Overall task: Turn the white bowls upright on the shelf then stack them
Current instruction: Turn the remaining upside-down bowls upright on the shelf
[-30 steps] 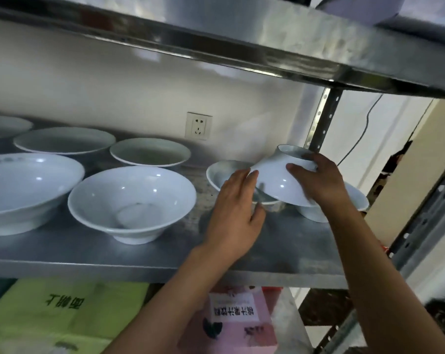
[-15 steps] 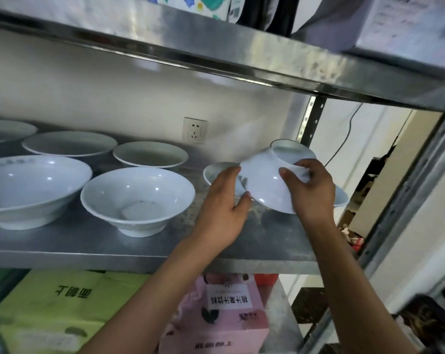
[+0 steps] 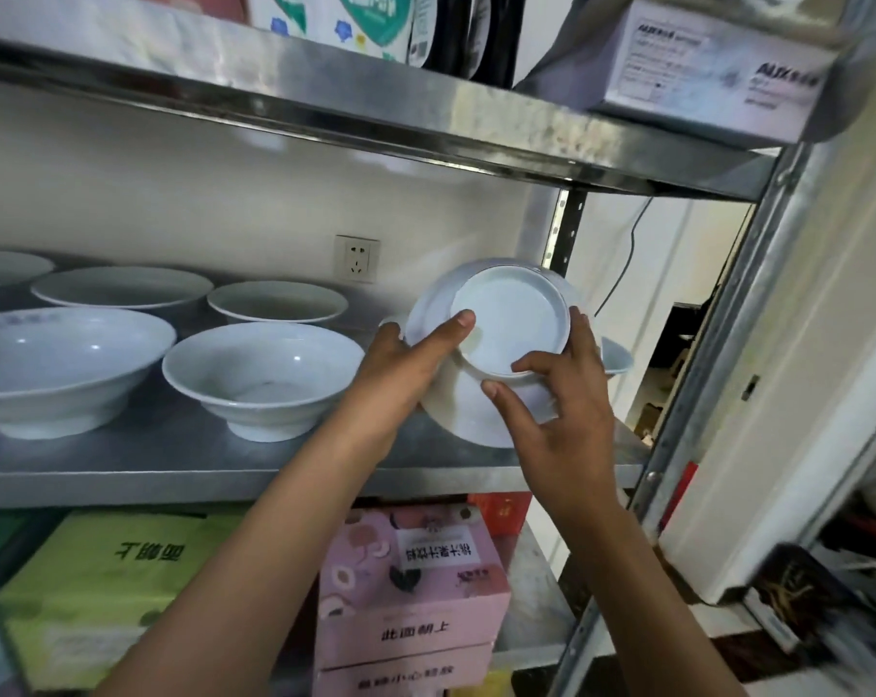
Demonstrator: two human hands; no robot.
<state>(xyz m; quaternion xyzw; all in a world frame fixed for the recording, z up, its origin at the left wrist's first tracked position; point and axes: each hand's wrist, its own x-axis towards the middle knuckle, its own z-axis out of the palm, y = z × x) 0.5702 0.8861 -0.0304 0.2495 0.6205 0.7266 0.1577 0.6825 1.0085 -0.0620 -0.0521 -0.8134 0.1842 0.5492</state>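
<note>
While both my hands are up at the shelf, here's the rundown:
left hand (image 3: 400,374): palm against the held bowl's left flank, fingers clamped on its outer wall, index fingertip on the foot ring
right hand (image 3: 556,410): wrapped round from the right, thumb under, fingers curled onto the foot ring, so that grip is clamped on it too
held bowl (image 3: 506,329): white, tipped on edge with its base facing me, lifted above the right end of the steel shelf (image 3: 224,450)
in the way: another white bowl (image 3: 617,357) peeks out right behind it, mostly hidden
neighbours: upright bowl (image 3: 262,379) just left of my left hand, bigger bowl (image 3: 58,367) further left, more bowls behind
back wall: socket (image 3: 357,259)
</note>
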